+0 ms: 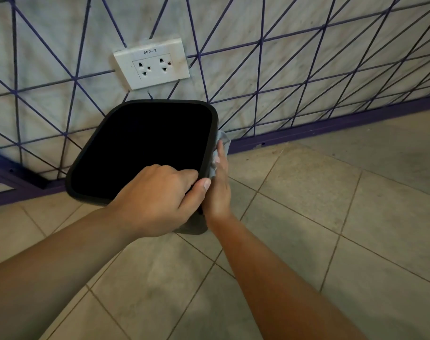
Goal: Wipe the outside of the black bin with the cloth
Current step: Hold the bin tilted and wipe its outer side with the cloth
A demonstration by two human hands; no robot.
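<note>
Black bin (86, 153) stood on tiled floor (331, 217) against wall; rim pinched at 5 o'clock by left hand (157, 202); grey cloth (222, 143) pressed flat against 3 o'clock side by right hand (220, 190), fingers (221, 153) straight together.

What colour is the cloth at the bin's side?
Light grey-blue cloth, seen in the head view.

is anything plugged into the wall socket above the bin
No, both outlets of the wall socket show bare holes, with no plug or cable in either.
</note>
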